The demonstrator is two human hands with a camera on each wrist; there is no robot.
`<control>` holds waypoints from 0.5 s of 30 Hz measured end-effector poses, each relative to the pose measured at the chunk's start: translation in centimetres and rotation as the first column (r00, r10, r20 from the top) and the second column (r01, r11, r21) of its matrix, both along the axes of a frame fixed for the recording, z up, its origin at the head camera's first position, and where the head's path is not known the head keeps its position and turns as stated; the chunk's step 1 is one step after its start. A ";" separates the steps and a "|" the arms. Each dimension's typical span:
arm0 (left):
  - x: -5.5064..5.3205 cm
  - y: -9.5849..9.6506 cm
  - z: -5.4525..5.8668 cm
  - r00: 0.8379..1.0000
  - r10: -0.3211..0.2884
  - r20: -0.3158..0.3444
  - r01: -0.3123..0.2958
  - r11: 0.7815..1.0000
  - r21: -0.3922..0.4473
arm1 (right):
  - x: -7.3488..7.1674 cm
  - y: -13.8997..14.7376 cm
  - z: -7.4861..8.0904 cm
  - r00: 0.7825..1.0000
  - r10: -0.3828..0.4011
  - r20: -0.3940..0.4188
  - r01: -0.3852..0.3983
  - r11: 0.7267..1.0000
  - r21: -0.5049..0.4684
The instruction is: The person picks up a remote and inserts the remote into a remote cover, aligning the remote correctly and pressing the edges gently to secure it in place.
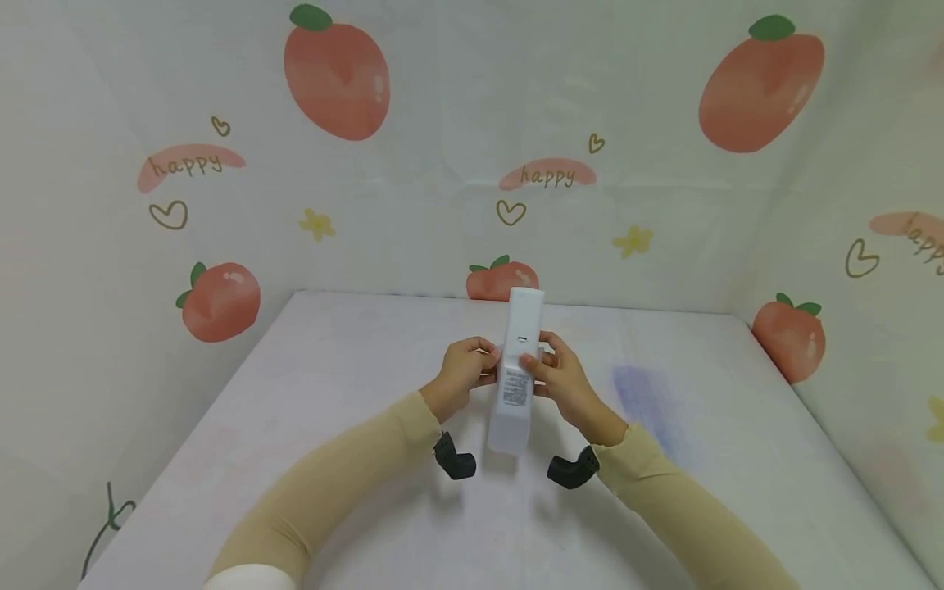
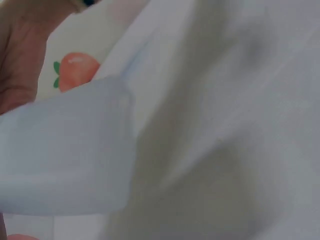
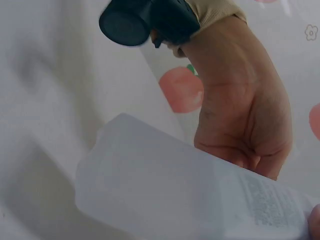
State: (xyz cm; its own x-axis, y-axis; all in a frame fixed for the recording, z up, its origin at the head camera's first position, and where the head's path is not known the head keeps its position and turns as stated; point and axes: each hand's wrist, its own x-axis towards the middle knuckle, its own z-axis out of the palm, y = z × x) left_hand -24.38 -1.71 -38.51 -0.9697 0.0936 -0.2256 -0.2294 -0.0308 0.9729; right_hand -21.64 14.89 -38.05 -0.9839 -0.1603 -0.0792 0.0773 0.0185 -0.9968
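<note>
A long white plastic device (image 1: 519,369) is held above the table, its far end tilted up. A small port and a printed grey label show on its upward face, and its near end is a smooth, translucent-looking section. My right hand (image 1: 564,381) grips its right side, thumb on the face above the label and fingers round the side. At the opposite side, the curled fingers of my left hand (image 1: 465,373) hold the edge; their tips are partly hidden. In the left wrist view the device's near end (image 2: 70,155) fills the left, and the right wrist view shows its label (image 3: 272,205).
Beneath the hands is a white table (image 1: 354,508) with a faint purple smudge (image 1: 642,397). A white cloth backdrop (image 1: 442,123) with fruit prints surrounds it. Black wrist mounts (image 1: 455,459) hang below both cuffs. A dark cord (image 1: 111,520) lies at the lower left.
</note>
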 end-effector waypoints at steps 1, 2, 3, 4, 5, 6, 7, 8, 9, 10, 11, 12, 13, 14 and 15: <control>-0.2 0.0 0.2 1.000 -0.008 0.004 0.008 1.000 -0.002 | 0.0 0.0 0.1 1.000 0.003 -0.001 -0.003 1.000 0.003; -0.3 0.0 0.4 1.000 -0.016 0.011 0.016 1.000 -0.008 | 0.0 0.0 0.2 1.000 0.003 0.000 -0.003 1.000 0.007; -0.3 0.0 0.5 1.000 -0.023 0.018 0.023 1.000 -0.011 | 0.0 0.0 0.4 1.000 0.005 -0.001 -0.005 1.000 0.010; -0.3 0.0 0.6 0.999 -0.032 0.023 0.033 0.999 -0.017 | -0.1 0.1 0.4 1.000 0.006 0.003 -0.006 1.000 0.014; -0.3 0.0 0.6 0.999 -0.043 0.022 0.043 0.999 -0.026 | -0.1 0.2 0.5 1.000 0.010 0.008 -0.010 1.000 0.015; -0.3 0.0 0.5 0.998 -0.055 0.019 0.055 0.998 -0.033 | -0.2 0.3 0.4 1.000 0.013 0.013 -0.013 1.000 0.015; -0.3 0.0 0.4 0.998 -0.066 0.014 0.067 0.997 -0.040 | -0.2 0.4 0.4 1.000 0.018 0.020 -0.018 1.000 0.011; -0.2 0.0 0.2 0.997 -0.078 0.006 0.079 0.996 -0.048 | -0.2 0.5 0.3 0.999 0.022 0.026 -0.022 1.000 0.008; -0.1 0.0 0.0 0.996 -0.090 -0.002 0.090 0.994 -0.055 | -0.2 0.6 0.2 0.999 0.028 0.031 -0.028 1.000 0.003; 0.0 0.0 -0.2 0.995 -0.099 -0.012 0.098 0.993 -0.064 | -0.3 0.7 0.0 0.999 0.032 0.038 -0.032 0.999 0.000; 0.0 0.0 -0.4 0.994 -0.110 -0.027 0.108 0.992 -0.067 | -0.3 0.8 -0.1 0.998 0.035 0.043 -0.035 0.999 -0.008; 0.1 0.0 -0.5 0.992 -0.117 -0.037 0.115 0.991 -0.068 | -0.4 0.8 -0.2 0.998 0.037 0.045 -0.037 0.999 -0.015; 0.2 0.0 -0.6 0.992 -0.122 -0.043 0.119 0.991 -0.067 | -0.4 0.9 -0.3 0.998 0.033 0.049 -0.032 0.999 -0.022; 0.2 0.0 -0.6 0.991 -0.125 -0.050 0.121 0.990 -0.066 | -0.5 0.9 -0.3 0.998 0.032 0.049 -0.031 0.999 -0.024; 0.3 0.0 -0.6 0.990 -0.127 -0.057 0.123 0.990 -0.070 | -0.6 0.9 -0.4 0.998 0.029 0.051 -0.028 0.999 -0.026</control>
